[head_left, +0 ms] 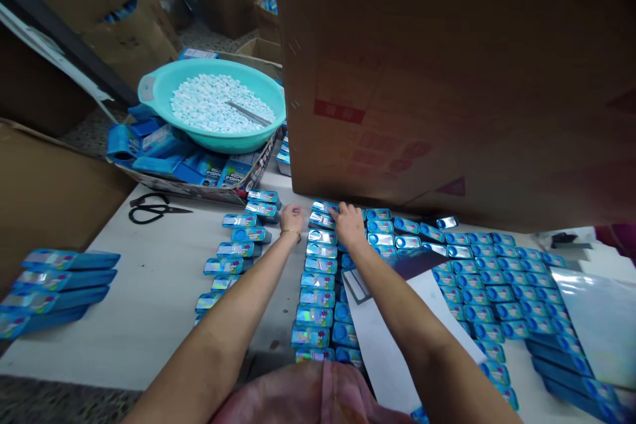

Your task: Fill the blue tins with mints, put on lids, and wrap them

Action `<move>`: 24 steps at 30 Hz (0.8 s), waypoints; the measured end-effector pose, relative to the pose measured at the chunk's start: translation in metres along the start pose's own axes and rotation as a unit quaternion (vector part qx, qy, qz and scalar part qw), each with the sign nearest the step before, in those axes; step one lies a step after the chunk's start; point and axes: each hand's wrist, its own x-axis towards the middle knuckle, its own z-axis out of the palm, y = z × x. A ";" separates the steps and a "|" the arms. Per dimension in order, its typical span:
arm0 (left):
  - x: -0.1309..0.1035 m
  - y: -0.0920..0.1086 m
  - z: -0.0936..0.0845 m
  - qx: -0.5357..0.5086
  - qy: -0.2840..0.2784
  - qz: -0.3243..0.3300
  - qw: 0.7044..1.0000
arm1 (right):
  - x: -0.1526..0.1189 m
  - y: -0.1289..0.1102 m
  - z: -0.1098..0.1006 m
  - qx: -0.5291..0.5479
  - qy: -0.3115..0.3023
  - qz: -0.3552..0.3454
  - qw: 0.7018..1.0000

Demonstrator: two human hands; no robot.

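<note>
Small blue boxes [318,265] with shiny tops stand upright in a long row before me. At the far end of this row, the fingertips of my right hand [349,225] touch the top of a blue box [325,207]. Its fingers are bent and slightly apart, not wrapped round the box. My left hand [292,218] is closed just left of the row, fingers curled in; whatever it may hold is hidden. Farther left runs a looser row of blue boxes [236,250]. Under my right forearm lies a white sheet [380,344] with a dark, shiny part.
A large cardboard box [447,79] walls off the back right. A turquoise basin [228,141] of white pieces, with a metal utensil, sits over a carton [199,192] of blue packs. Black scissors [154,210], stacked blue boxes [59,285] and a glossy sheet [596,318] lie around.
</note>
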 end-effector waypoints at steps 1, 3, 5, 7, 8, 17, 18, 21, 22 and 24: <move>-0.010 0.000 -0.008 0.019 0.001 0.021 1.000 | -0.007 0.008 -0.004 0.004 0.001 0.005 1.000; -0.041 0.000 -0.023 0.093 -0.021 0.122 0.988 | -0.029 0.024 -0.010 0.033 0.006 -0.006 0.999; -0.083 -0.001 -0.033 0.218 -0.081 0.282 0.931 | -0.060 0.036 -0.016 0.070 0.010 -0.067 0.995; -0.130 -0.003 -0.036 0.324 -0.140 0.379 0.856 | -0.096 0.038 -0.021 0.082 0.017 -0.133 0.988; -0.152 -0.006 -0.036 0.360 -0.165 0.401 0.826 | -0.115 0.036 -0.023 0.077 0.024 -0.148 0.986; -0.203 -0.018 -0.031 0.454 -0.203 0.399 0.770 | -0.246 -0.025 0.019 0.059 -0.006 -0.225 0.973; -0.199 -0.017 -0.033 0.447 -0.205 0.401 0.773 | -0.252 -0.032 0.027 0.058 -0.011 -0.219 0.974; -0.193 -0.017 -0.036 0.430 -0.210 0.409 0.777 | -0.259 -0.050 0.045 0.055 -0.023 -0.193 0.979; -0.193 -0.018 -0.037 0.427 -0.213 0.412 0.776 | -0.259 -0.056 0.049 0.054 -0.024 -0.185 0.981; -0.193 -0.021 -0.037 0.424 -0.219 0.418 0.773 | -0.259 -0.066 0.055 0.053 -0.021 -0.169 0.984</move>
